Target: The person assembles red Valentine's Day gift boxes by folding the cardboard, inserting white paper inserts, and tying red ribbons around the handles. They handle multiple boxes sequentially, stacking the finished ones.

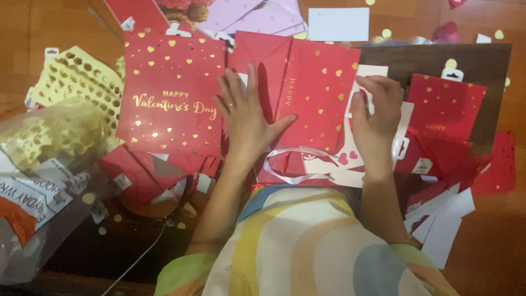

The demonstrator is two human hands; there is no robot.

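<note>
My left hand lies flat, fingers spread, on a folded red gift bag with gold hearts in the middle of the table. My right hand rests at the bag's right edge, fingers curled over a small white card. A white ribbon handle loops out below the bag. Under it lies a white sheet with red hearts.
A flat red bag with gold lettering lies to the left. Yellow punched paper and clear plastic packaging fill the far left. More red bags and white cards sit at the right. Gold confetti dots scatter about.
</note>
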